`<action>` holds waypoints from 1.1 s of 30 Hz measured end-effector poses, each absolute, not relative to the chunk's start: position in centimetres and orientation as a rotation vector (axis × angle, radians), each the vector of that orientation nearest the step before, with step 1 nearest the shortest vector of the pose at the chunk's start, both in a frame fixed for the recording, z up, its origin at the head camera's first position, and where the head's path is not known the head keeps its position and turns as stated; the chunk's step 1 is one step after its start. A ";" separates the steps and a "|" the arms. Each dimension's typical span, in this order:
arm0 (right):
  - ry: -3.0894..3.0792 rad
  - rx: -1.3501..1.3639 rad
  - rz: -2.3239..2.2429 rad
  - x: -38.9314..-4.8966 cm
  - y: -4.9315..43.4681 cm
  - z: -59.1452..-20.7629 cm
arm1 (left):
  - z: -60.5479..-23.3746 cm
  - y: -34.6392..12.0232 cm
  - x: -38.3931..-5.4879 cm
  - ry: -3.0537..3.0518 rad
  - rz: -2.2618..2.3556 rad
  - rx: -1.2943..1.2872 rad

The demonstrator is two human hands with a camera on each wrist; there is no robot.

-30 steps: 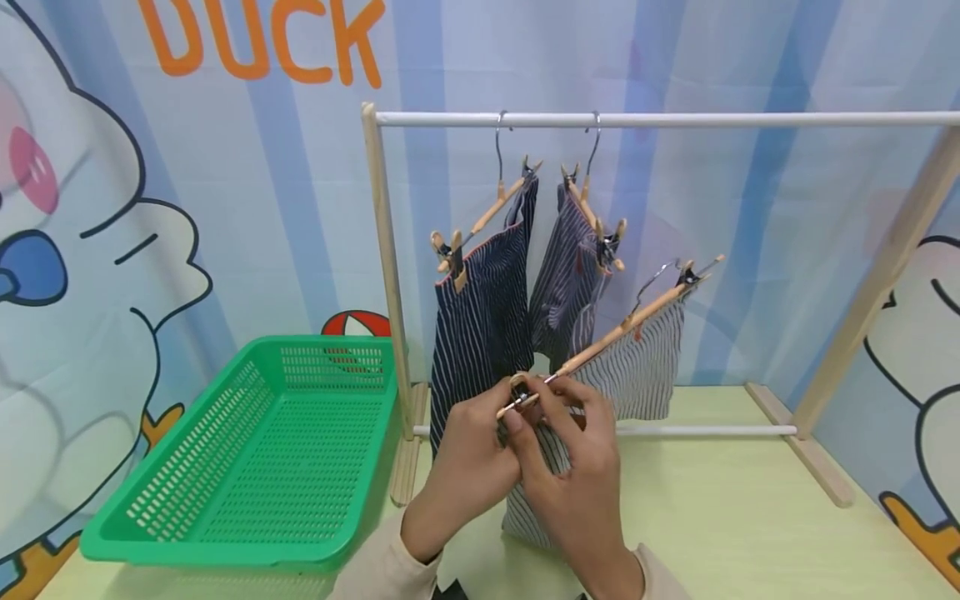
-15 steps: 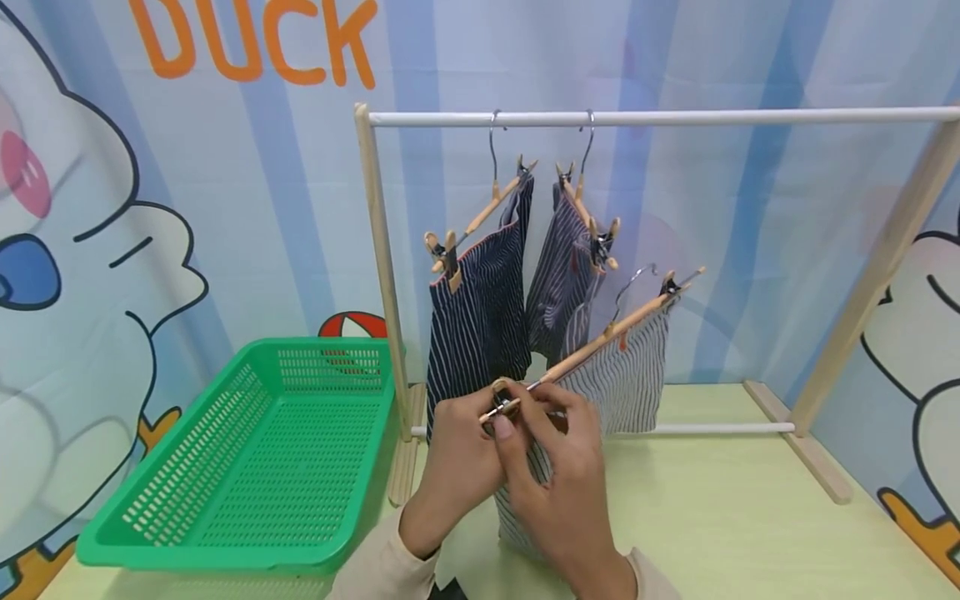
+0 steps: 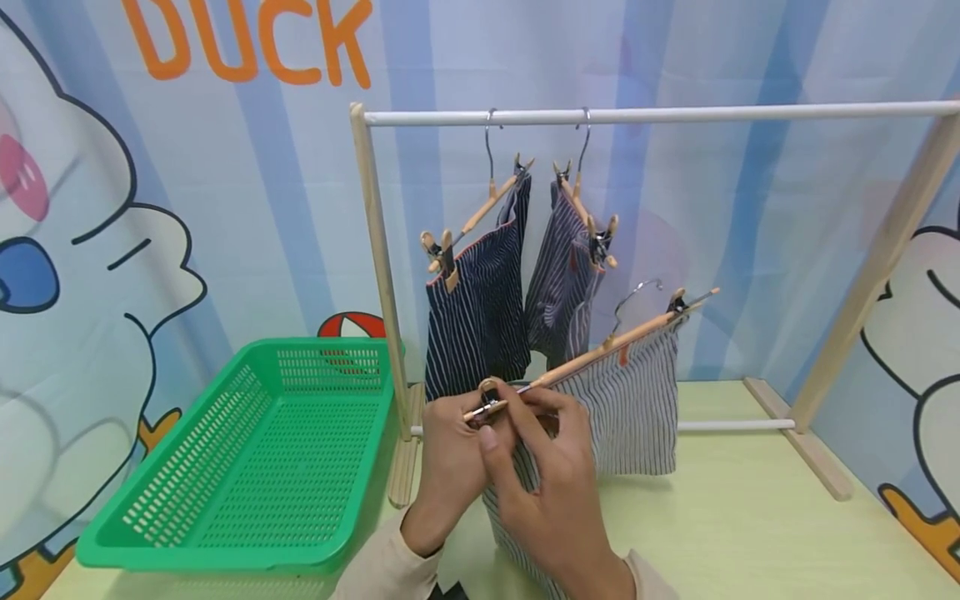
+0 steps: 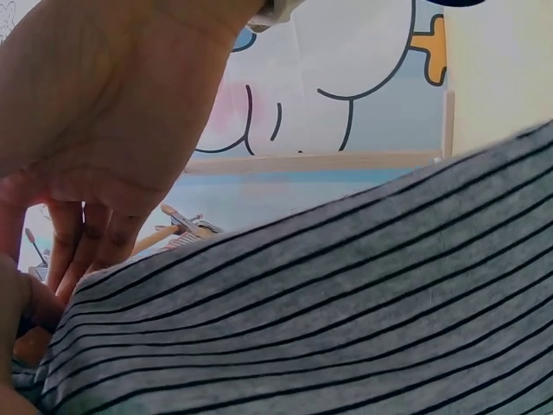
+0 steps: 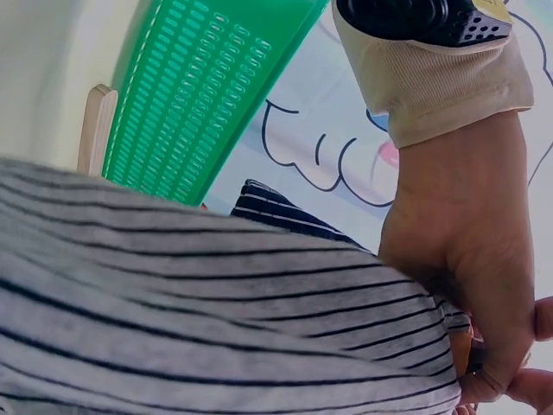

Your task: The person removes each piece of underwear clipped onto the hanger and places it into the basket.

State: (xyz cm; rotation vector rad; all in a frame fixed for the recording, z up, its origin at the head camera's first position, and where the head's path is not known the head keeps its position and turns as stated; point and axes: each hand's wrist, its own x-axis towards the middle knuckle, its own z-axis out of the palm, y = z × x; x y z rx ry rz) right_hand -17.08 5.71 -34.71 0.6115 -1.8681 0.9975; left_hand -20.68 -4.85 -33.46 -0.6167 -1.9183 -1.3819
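A wooden clip hanger (image 3: 592, 357) slants between my hands, lower at its left end. Light grey striped pants (image 3: 633, 408) hang from it, held at the far end by the right clip (image 3: 677, 302). At the near end, my left hand (image 3: 453, 454) pinches the waistband corner; in the right wrist view its thumb (image 5: 492, 363) bends round that corner. My right hand (image 3: 551, 475) pinches the left clip (image 3: 491, 393) with index finger and thumb. Whether this clip bites the cloth is hidden by the fingers. Striped cloth (image 4: 328, 311) fills much of the left wrist view.
Behind my hands stands a rack with a white rail (image 3: 675, 115). Navy striped pants (image 3: 480, 321) and purple-grey striped pants (image 3: 562, 292) hang there on clip hangers. Left of the rack sits a green basket (image 3: 217, 557) on the pale table (image 3: 742, 533).
Both hands have shifted slightly left with the hanger's near end. The far end has dropped, so the hanger slants less and more of the grey pants' right side shows.
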 end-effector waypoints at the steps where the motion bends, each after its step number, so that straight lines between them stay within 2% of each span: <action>1: -1.875 0.613 0.993 -17.1 5.7 -34.7 | -33.4 -4.9 -20.7 -1.910 -1.400 -0.615; 16: -1.880 0.692 0.894 -17.3 6.5 -34.0 | -32.9 -5.3 -21.4 -1.821 -1.619 -0.559; 33: -1.809 0.609 0.885 -18.5 8.7 -32.8 | -32.3 -5.4 -21.2 -1.812 -1.635 -0.519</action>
